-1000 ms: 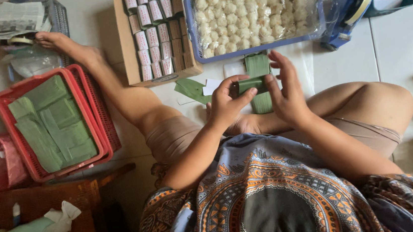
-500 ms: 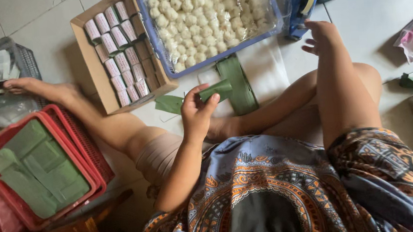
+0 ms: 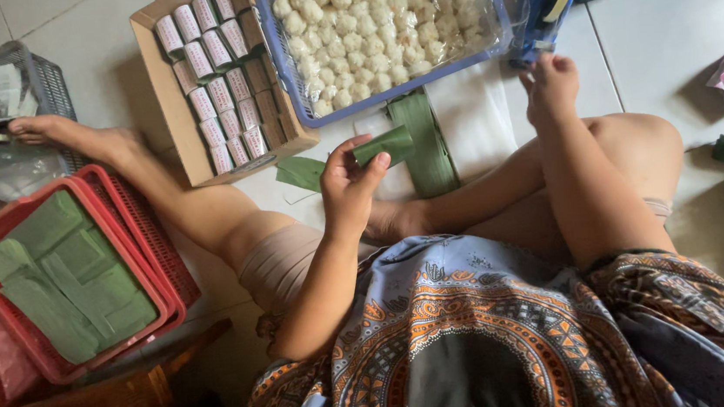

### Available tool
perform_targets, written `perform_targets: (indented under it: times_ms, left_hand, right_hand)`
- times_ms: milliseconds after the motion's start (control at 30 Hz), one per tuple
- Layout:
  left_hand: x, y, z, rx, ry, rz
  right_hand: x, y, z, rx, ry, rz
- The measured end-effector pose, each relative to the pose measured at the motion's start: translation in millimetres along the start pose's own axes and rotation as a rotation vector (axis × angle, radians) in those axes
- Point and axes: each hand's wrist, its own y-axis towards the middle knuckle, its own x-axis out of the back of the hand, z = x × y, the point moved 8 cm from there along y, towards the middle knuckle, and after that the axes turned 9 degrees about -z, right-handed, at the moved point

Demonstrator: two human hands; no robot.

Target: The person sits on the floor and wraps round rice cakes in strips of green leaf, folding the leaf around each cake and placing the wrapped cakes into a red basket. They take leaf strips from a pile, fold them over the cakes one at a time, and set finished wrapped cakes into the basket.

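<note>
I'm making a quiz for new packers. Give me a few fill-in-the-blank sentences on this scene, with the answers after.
1. The left hand holds a rolled parcel wrapped in a ____ leaf.
2. The right hand reaches to the blue tape dispenser beside the ____ tray of white pieces.
3. The flat leaves are stacked in a ____ basket.
4. The finished labelled rolls stand in a ____ box.

Missing words: green; blue; red; cardboard

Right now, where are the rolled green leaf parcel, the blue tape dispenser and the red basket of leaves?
Rolled green leaf parcel (image 3: 385, 146), head view, middle of the roll.
Blue tape dispenser (image 3: 547, 0), head view, its blue body.
Red basket (image 3: 162, 260), head view, right rim.
</note>
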Motion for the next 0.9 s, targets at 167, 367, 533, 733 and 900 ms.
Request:
perform_targets:
  times_ms: [167,367,533,733,900]
  left_hand:
    - [-5,2,-2,0.022,-0.007,-0.003]
    - [-9,-2,-7,0.033,-0.054,0.000]
    - [-10,1,-8,-0.002,-0.068,0.002]
    - [-14,3,6,-0.030,0.041,0.002]
    - [-23,1,8,-0.040,0.057,0.014]
  right_hand:
    - [9,-5,-15,-0.086,-0.329,-0.174]
    - [22,5,-25,-0.228,-0.763,-0.312]
    - [-52,-62,-36,0.085,-0.921,0.426]
    - [-111,-216,22,-0.214,-0.135,0.923]
    - [-129,-243,45,-0.131,-0.046,0.869]
